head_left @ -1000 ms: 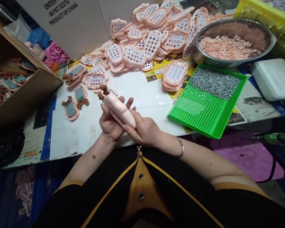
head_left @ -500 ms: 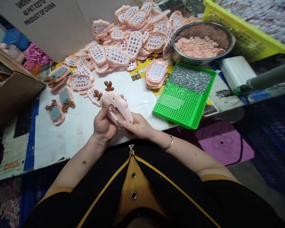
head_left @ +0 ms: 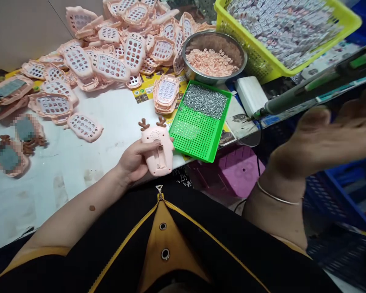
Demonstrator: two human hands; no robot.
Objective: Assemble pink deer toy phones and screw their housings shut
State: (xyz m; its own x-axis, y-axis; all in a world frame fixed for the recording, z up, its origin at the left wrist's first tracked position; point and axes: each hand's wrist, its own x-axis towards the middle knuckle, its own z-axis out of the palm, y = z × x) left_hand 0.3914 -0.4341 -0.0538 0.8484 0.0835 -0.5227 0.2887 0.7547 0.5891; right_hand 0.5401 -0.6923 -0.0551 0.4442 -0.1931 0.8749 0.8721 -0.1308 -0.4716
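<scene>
My left hand (head_left: 137, 156) is closed round a pink toy phone (head_left: 160, 160) with two brown antlers. Its back faces up, showing the uncovered battery slot, and my thumb lies across it. At the right, my right hand (head_left: 326, 138) is raised with the fingers stretched out and nothing in it. Above and beside that hand runs an electric screwdriver (head_left: 293, 99), its tip pointing left over the table edge. Just right of the toy phone lies a green perforated tray (head_left: 198, 140) with a heap of small silver screws (head_left: 205, 101) at its far end.
A pile of pink phone shells (head_left: 110, 67) covers the back left. Several antlered halves (head_left: 10, 156) lie at the left. A steel bowl (head_left: 245, 61) holds small pink pieces. Behind stands a yellow basket (head_left: 262, 61) of white pieces. A purple stool (head_left: 242, 171) is below.
My right hand has let go of the toy phone and moved far right, near the screwdriver. The left hand keeps hold of the phone, now more upright. The view has shifted right.
</scene>
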